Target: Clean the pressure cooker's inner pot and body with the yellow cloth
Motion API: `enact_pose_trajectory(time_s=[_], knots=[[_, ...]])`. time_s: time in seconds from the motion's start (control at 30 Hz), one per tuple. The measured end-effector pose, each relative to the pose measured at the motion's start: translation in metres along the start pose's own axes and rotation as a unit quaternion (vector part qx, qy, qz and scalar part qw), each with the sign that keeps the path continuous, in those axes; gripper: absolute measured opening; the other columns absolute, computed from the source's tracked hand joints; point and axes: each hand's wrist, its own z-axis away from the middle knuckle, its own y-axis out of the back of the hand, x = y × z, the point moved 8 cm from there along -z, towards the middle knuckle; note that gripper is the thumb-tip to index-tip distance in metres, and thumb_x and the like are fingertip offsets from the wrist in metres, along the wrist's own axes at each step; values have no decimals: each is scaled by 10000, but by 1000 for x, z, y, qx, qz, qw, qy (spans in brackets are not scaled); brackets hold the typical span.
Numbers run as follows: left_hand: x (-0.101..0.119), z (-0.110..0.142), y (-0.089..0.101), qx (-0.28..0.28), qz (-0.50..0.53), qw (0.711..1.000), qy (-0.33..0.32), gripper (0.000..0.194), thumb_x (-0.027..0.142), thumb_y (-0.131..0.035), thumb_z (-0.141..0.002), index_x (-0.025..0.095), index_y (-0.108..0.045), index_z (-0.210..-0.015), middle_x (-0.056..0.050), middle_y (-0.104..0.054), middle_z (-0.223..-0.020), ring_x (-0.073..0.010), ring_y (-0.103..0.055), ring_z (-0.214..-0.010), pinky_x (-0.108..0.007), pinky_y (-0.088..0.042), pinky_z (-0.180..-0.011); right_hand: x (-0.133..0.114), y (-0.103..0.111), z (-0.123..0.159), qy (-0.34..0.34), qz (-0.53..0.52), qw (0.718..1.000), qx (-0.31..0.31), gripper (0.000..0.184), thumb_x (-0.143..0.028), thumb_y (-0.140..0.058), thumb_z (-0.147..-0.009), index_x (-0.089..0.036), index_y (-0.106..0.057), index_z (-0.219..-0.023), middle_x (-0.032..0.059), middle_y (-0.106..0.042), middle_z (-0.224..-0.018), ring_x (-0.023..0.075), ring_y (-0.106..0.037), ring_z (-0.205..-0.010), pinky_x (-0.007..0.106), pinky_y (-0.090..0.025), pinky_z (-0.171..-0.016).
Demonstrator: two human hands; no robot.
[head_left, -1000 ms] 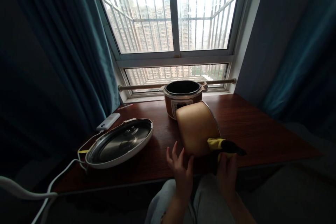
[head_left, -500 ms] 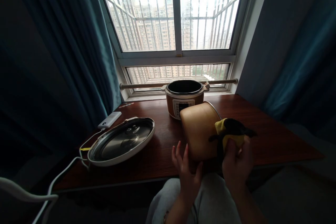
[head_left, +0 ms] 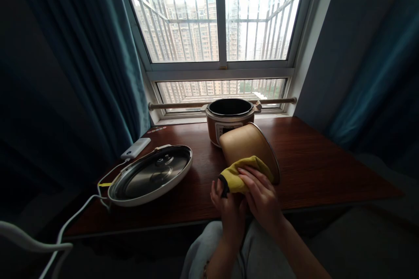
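Observation:
A golden inner pot (head_left: 247, 148) lies tilted on its side at the front of the wooden table (head_left: 314, 165), its bottom turned toward me. My right hand (head_left: 262, 196) presses a yellow cloth (head_left: 240, 174) flat against the pot's outer wall, fingers stretched over it. My left hand (head_left: 229, 209) props the pot from below at its lower left, fingers curled up against it and partly hidden by the cloth. The open cooker body (head_left: 229, 117) stands just behind the pot, near the window.
The cooker's lid (head_left: 152, 174) lies upside down at the table's left. A white power bank (head_left: 135, 148) with a white cable (head_left: 75, 218) sits left of it. Teal curtains (head_left: 98, 52) hang on both sides. My knees are under the table's front edge.
My right hand carried the yellow cloth from the pot's right rim across to its front wall and laid it flat there. My left hand slid closer under the pot.

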Motion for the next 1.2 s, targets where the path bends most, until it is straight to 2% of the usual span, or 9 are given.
enact_pose_trajectory(time_s=[0.1, 0.23, 0.3, 0.4, 0.47, 0.57, 0.7, 1.03, 1.2], knots=[[-1, -1, -3, -26, -24, 999, 2, 564, 319, -579, -767, 194, -416, -1292, -151, -325, -1387, -350, -195, -1310, -593, -214, -1009, 14, 14, 12, -61, 4, 995, 75, 362, -105, -426, -838, -208, -489, -1180, 81, -580, -1181, 208, -474, -1177, 420, -410, -968], [-3, -3, -2, -39, -25, 999, 26, 513, 209, -526, -794, 237, -427, -1296, -111, -318, -1404, -330, -181, -1319, -568, -214, -1019, 10, 12, 27, -23, -60, 998, 11, 327, -143, -454, -829, -217, -512, -1142, 75, -597, -1139, 222, -496, -1145, 418, -430, -940], [-2, -4, -4, -49, -29, 998, 27, 463, 200, -511, -804, 245, -474, -1264, -100, -343, -1395, -330, -176, -1319, -569, -210, -1019, 23, 25, 36, -74, -83, 992, 54, 275, -215, -452, -842, -203, -521, -1107, 82, -608, -1087, 237, -522, -1099, 416, -452, -891], [-1, -3, -8, -71, -7, 997, 20, 406, 255, -522, -814, 237, -522, -1220, -98, -381, -1377, -323, -181, -1317, -566, -230, -1013, 79, 50, 64, -337, -118, 913, 198, 243, -362, -445, -858, -171, -529, -982, 68, -612, -865, 212, -592, -827, 332, -492, -665], [-1, -2, -11, -82, 33, 996, 21, 397, 255, -517, -820, 225, -523, -1217, -99, -375, -1383, -303, -173, -1324, -541, -247, -1020, 104, 39, 77, -445, -209, 852, 182, 292, -442, -473, -837, -167, -523, -921, 21, -566, -721, 153, -545, -631, 258, -443, -529], [0, -1, -8, -79, 96, 992, 22, 394, 231, -519, -820, 208, -520, -1213, -106, -355, -1396, -282, -149, -1340, -512, -250, -1035, 108, 19, 76, -461, -331, 812, 138, 340, -486, -523, -801, -176, -511, -939, -8, -534, -702, 114, -492, -597, 214, -407, -516], [5, 0, 7, -54, 149, 987, 5, 422, 216, -559, -797, 226, -507, -1216, -91, -307, -1427, -280, -91, -1362, -524, -202, -1057, 86, 19, 76, -477, -367, 786, 143, 336, -482, -541, -798, -201, -498, -979, -26, -520, -715, 102, -472, -621, 192, -396, -532], [26, 4, 14, -46, 118, 991, -34, 604, 216, -596, -772, 237, -350, -1324, -118, -214, -1444, -306, -94, -1354, -548, -198, -1047, 77, 51, 33, -472, -268, 828, 140, 326, -503, -497, -811, -182, -518, -863, -27, -501, -647, 111, -456, -574, 213, -375, -498], [23, 5, 5, -56, 77, 995, -34, 609, 218, -559, -800, 246, -307, -1354, -116, -226, -1431, -298, -103, -1347, -541, -223, -1038, 48, 82, -4, -332, -86, 916, 207, 232, -395, -481, -835, -178, -514, -909, 85, -594, -1010, 223, -550, -967, 359, -449, -789]])
